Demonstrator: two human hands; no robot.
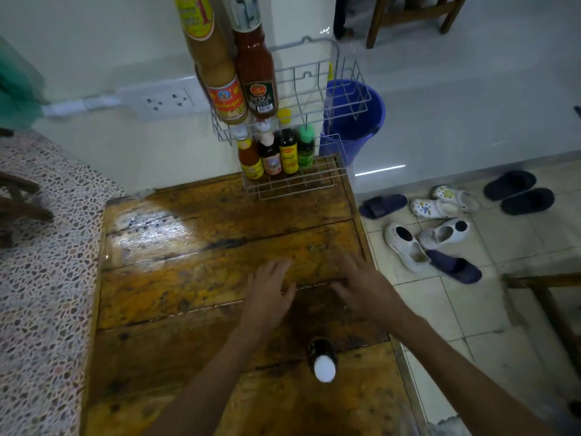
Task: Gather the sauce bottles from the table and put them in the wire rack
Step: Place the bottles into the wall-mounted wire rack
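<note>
I am looking down on a worn wooden table (195,278) of broad planks, glossy and stained, with a pale glare on its far left part. My left hand (267,294) and right hand (361,284) both hover low over the middle planks, palms down, fingers spread and holding nothing; I cannot tell whether they touch the wood. Between my forearms, close to me, one dark bottle with a white cap (323,361) stands upright on the table.

At the far edge the two-level wire rack (317,89) stands against a pale wall. Its lower shelf holds four small bottles (275,152) in a row; the upper shelf holds a tall yellow-brown bottle (217,73) and a tall red sauce bottle (256,70) side by side at its left end.

A white socket strip (160,99) runs along the wall left of the rack. A blue bucket (358,114) sits on the floor behind the rack. To the right, slippers and white shoes (440,221) lie scattered on pale tiles. A speckled patterned surface (41,262) borders the table's left side.
</note>
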